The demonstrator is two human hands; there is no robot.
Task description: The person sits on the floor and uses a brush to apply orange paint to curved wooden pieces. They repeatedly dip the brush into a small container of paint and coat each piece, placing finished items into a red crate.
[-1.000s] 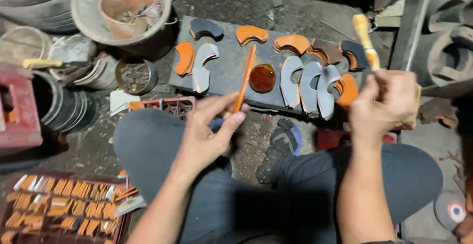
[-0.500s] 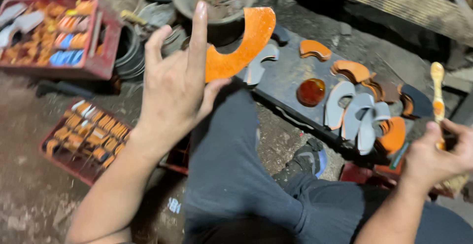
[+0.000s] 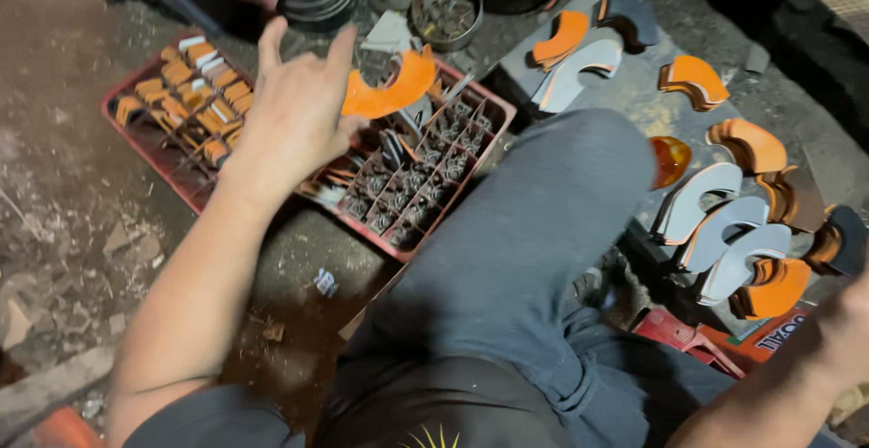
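my left hand pinches the curved orange piece at thumb and fingertips, other fingers spread, above the red crate.

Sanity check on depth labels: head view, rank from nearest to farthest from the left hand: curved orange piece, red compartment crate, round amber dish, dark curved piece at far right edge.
1. Curved orange piece: held at the left hand's fingertips.
2. Red compartment crate: directly beneath the hand.
3. Round amber dish: right, past the knee.
4. Dark curved piece: far right edge.
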